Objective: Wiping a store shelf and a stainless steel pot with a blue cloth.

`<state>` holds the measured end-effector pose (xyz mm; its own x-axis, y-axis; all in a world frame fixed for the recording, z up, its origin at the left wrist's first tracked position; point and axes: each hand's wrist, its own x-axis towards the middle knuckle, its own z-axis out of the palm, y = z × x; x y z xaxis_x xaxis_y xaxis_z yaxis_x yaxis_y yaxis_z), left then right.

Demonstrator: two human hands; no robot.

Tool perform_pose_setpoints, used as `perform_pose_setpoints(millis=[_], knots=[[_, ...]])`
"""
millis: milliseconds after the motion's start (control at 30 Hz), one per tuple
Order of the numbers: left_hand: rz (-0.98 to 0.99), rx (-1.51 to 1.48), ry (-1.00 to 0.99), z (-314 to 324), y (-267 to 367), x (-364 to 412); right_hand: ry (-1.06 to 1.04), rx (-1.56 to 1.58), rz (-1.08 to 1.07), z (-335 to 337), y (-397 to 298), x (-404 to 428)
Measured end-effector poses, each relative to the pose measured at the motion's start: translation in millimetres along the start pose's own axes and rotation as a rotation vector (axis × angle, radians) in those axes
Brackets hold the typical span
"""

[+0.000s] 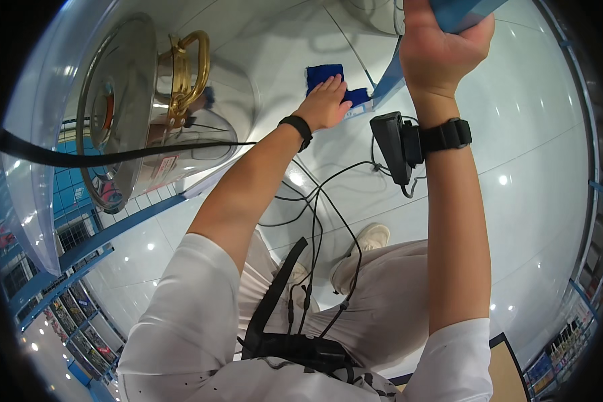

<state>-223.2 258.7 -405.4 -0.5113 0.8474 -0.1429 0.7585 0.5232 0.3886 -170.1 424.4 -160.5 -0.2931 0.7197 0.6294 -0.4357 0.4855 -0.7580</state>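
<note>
My left hand (pixel 324 103) holds a dark blue cloth (pixel 324 74) down with its fingers laid flat over it. Under the cloth is a pale, glossy shelf board (pixel 276 75), close to its blue front edge (pixel 391 78). At the top right my right hand (pixel 442 55) grips a blue panel (pixel 462 15), whose far part is cut off by the picture's rim. A large stainless steel pot (pixel 156 105) with a lid and a brass-coloured loop handle (pixel 196 65) stands left of my left hand.
Black cables (pixel 319 188) hang between my arms and a black pack (pixel 296 346) at my waist. A black device (pixel 394 145) is strapped to my right wrist. Clear plastic (pixel 27 151) curves beside the pot. Stocked shelves (pixel 83 321) stand lower left; glossy floor tiles (pixel 527 151) spread right.
</note>
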Motion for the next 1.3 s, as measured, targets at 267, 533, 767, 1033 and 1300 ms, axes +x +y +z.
perform_pose_setpoints(millis=[267,533,767,1033,1300], knots=[[0.036,-0.03,-0.114,-19,-24,-66,0.033,0.037,-0.057,-8,14,6],[0.01,0.033,-0.01,-18,-24,-11,0.017,-0.129,-0.104,-9,7,6],[0.005,0.052,-0.017,-20,-26,-20,0.023,-0.109,-0.121,-9,10,3],[0.03,0.059,-0.143,-29,-33,-77,0.023,-0.136,-0.092,-20,5,10],[0.059,0.091,0.022,-15,-28,34,0.036,-0.086,-0.077,-8,-1,10]])
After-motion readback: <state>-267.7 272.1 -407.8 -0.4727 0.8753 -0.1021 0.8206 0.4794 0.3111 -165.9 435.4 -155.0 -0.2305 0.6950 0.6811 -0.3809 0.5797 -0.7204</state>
